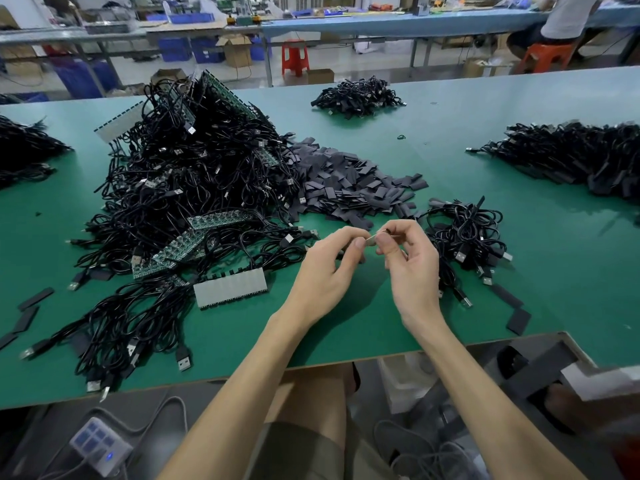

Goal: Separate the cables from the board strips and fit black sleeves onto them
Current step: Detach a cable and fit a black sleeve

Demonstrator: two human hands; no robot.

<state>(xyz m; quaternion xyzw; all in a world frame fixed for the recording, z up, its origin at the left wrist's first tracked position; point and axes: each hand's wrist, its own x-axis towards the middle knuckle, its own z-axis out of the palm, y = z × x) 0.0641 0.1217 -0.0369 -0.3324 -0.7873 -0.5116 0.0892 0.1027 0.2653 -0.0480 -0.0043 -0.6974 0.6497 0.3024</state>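
Left hand [329,268] and right hand [410,268] meet above the green table [571,254], near its front edge. Fingers [349,234] of both are curled, thumbs and forefingers pinching one small thin piece [373,238] between them; what it is cannot be told. Heap of cables [180,188] with board strips [230,287] lies to the left. Black sleeves [346,178] are piled just behind the hands.

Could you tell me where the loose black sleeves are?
The sleeve pile lies mid-table in the head view, against the right side of the big cable heap, beyond the small cable bundle.
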